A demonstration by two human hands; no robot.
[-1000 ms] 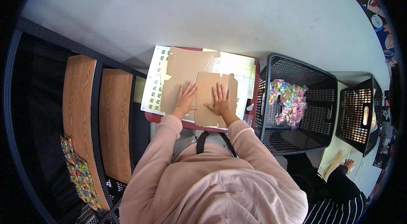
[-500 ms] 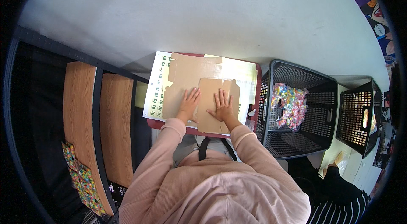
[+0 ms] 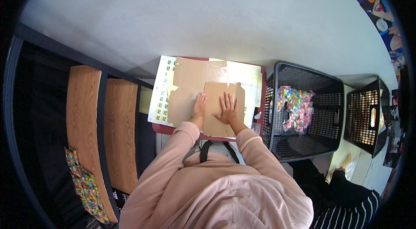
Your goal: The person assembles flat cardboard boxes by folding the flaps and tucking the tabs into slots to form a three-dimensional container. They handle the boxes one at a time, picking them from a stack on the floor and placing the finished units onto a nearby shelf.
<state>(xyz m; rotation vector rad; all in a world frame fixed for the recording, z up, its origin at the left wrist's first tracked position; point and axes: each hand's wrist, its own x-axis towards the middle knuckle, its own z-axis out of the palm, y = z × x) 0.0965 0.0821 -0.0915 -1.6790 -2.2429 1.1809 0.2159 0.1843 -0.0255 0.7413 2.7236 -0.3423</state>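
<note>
We rest our straight-fingered left hand (image 3: 199, 108) and spread right hand (image 3: 229, 111) upon the flat, brown cut cardboard (image 3: 212, 99). A black perforated plastic basket (image 3: 325, 103) stands to our right.

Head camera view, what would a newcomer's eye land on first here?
Probably the brown cardboard at the centre, with the person's left hand and right hand on it. Next might come the bright heap of wrapped pieces inside the large black crate to the right. At lower left, a strip of multicoloured packets stands out beside a wood-grain panel.
</note>
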